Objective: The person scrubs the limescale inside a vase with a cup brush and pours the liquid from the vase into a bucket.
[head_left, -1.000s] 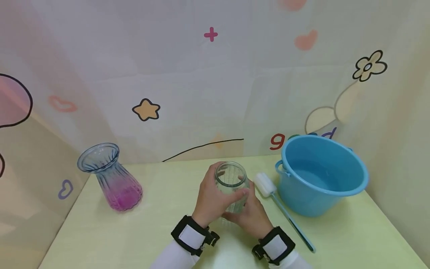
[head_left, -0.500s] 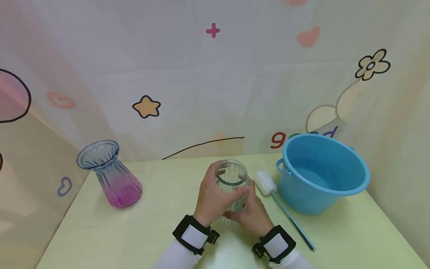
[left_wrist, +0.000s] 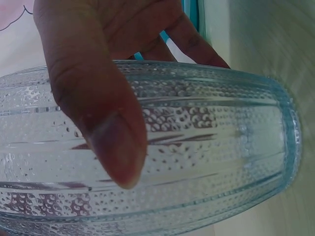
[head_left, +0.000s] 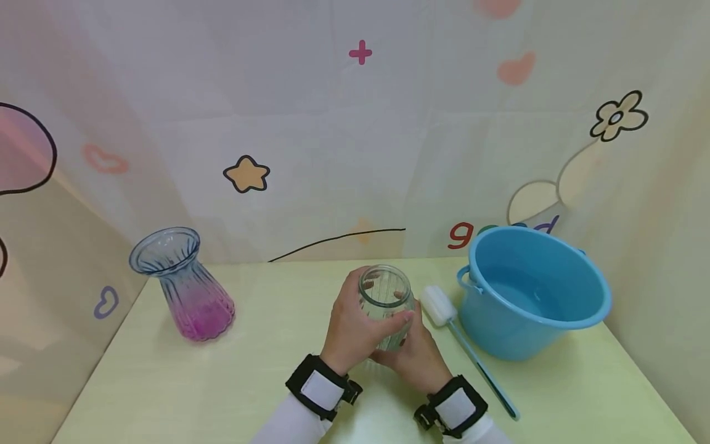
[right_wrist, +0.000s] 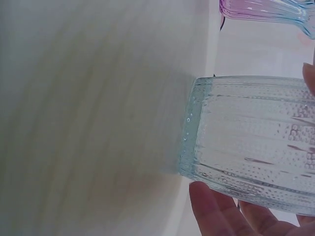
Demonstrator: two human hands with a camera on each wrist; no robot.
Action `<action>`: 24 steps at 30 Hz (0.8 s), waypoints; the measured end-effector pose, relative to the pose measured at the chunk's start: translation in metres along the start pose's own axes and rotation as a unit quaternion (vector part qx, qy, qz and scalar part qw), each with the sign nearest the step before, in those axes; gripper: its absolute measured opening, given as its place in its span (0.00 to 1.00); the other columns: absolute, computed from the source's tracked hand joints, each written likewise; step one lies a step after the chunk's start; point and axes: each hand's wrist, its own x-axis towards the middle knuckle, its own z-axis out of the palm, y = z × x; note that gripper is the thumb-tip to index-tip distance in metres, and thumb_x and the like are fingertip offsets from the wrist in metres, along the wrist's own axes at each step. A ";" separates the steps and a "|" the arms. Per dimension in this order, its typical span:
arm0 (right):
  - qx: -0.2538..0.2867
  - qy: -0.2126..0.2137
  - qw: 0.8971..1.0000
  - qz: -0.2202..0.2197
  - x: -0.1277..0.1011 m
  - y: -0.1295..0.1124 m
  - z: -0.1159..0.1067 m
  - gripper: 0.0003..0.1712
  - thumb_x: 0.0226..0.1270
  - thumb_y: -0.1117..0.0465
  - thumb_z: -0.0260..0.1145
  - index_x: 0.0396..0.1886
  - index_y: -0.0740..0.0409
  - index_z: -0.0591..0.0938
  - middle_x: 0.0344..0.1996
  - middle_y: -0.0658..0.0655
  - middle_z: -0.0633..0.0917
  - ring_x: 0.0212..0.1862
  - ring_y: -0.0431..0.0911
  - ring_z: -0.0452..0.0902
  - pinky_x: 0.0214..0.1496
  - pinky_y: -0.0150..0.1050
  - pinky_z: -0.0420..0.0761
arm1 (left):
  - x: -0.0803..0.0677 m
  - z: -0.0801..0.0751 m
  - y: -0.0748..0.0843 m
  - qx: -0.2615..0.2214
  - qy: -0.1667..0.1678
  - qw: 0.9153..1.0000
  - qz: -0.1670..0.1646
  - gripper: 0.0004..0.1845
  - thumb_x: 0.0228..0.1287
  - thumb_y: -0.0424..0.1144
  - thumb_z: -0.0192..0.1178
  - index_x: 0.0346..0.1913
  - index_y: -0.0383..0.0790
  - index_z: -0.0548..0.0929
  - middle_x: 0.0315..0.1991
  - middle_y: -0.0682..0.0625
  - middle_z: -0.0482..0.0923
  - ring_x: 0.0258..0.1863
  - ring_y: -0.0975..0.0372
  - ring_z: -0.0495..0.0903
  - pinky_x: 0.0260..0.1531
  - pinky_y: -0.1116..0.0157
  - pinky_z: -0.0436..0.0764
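jar [head_left: 384, 312] in both hands [head_left: 355, 327], pink-blue vase [head_left: 196, 299], blue bucket [head_left: 496, 327]

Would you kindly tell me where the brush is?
In the head view, the brush lies on the table right of centre, between the right hand and the blue bucket.

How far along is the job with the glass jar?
Only the start looks done: the clear, bumpy, round glass jar is in hand. The left hand and right hand both hold it, mouth up. Probably left to do: brushing it, since the blue-handled brush with a white head lies untouched beside the round blue plastic bucket. The blue-and-pink glass vase, also untouched, might follow.
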 end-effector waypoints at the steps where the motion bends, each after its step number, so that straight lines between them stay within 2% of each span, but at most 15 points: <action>1: 0.002 -0.001 1.000 -0.001 0.000 0.000 0.000 0.73 0.46 0.52 0.87 0.82 0.35 0.45 0.72 0.57 0.75 0.69 0.57 0.75 0.69 0.65 0.74 | 0.000 0.000 0.000 -0.001 0.000 1.000 0.001 0.48 0.48 0.61 0.78 0.70 0.50 0.69 0.63 0.50 0.78 0.60 0.53 0.80 0.56 0.44 0.83; 6: 0.009 -0.018 1.000 -0.007 0.002 0.000 -0.002 0.73 0.48 0.51 0.87 0.82 0.31 0.44 0.75 0.56 0.72 0.70 0.57 0.74 0.68 0.65 0.76 | 0.000 0.000 0.000 -0.001 0.001 1.000 0.006 0.47 0.48 0.61 0.78 0.70 0.50 0.69 0.63 0.50 0.78 0.60 0.52 0.80 0.56 0.42 0.82; 9: 0.006 -0.038 0.999 -0.014 0.004 -0.001 -0.006 0.72 0.50 0.50 0.86 0.82 0.32 0.44 0.75 0.55 0.71 0.70 0.57 0.74 0.65 0.65 0.78 | 0.001 0.001 0.000 -0.002 0.001 1.000 0.007 0.47 0.48 0.60 0.79 0.70 0.49 0.69 0.63 0.49 0.78 0.61 0.50 0.80 0.56 0.42 0.82; 16: 0.039 -0.093 0.995 -0.010 0.008 -0.008 -0.023 0.63 0.54 0.53 0.84 0.81 0.37 0.53 0.75 0.48 0.68 0.68 0.55 0.74 0.58 0.53 0.84 | 0.002 -0.001 0.001 -0.008 -0.002 1.000 0.006 0.48 0.48 0.60 0.79 0.70 0.49 0.69 0.64 0.47 0.77 0.61 0.49 0.80 0.56 0.44 0.82; 21: 0.047 -0.104 0.993 0.004 0.004 -0.012 -0.029 0.57 0.58 0.55 0.82 0.80 0.42 0.56 0.74 0.55 0.68 0.63 0.59 0.76 0.59 0.52 0.84 | 0.001 -0.001 0.000 0.002 -0.003 1.000 0.004 0.48 0.47 0.61 0.80 0.70 0.52 0.69 0.64 0.52 0.77 0.62 0.53 0.79 0.57 0.49 0.81; 24: 0.041 -0.101 0.994 0.023 0.000 -0.016 -0.032 0.55 0.60 0.56 0.80 0.80 0.43 0.57 0.72 0.59 0.71 0.62 0.60 0.77 0.60 0.54 0.84 | 0.002 -0.001 -0.001 0.004 -0.004 1.000 0.005 0.47 0.47 0.62 0.79 0.69 0.53 0.70 0.63 0.53 0.77 0.63 0.53 0.79 0.59 0.47 0.81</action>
